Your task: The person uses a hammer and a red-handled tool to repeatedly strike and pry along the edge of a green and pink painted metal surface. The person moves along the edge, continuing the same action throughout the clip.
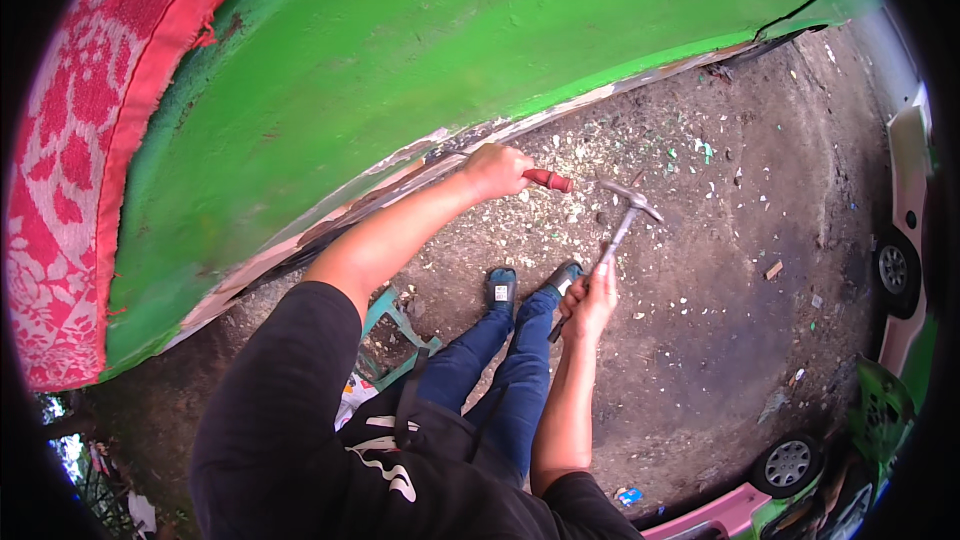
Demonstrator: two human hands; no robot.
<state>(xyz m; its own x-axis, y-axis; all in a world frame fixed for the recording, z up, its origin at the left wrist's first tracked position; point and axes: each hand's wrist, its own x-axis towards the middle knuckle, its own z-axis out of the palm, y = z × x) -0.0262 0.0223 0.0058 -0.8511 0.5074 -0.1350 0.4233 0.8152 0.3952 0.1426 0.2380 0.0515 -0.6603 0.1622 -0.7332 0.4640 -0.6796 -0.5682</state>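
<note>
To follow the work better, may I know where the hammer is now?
In the head view, the hammer is right of centre, gripped in the right hand, its head just right of the red handle held in the left hand.

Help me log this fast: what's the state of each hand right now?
Left hand: closed, holding a red-handled tool.
Right hand: closed, holding a hammer by its handle.

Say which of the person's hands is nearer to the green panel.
Left. The left hand, gripping a red-handled tool, is close beside the edge of the green panel; the right hand, holding a hammer, is farther away from it.
</note>
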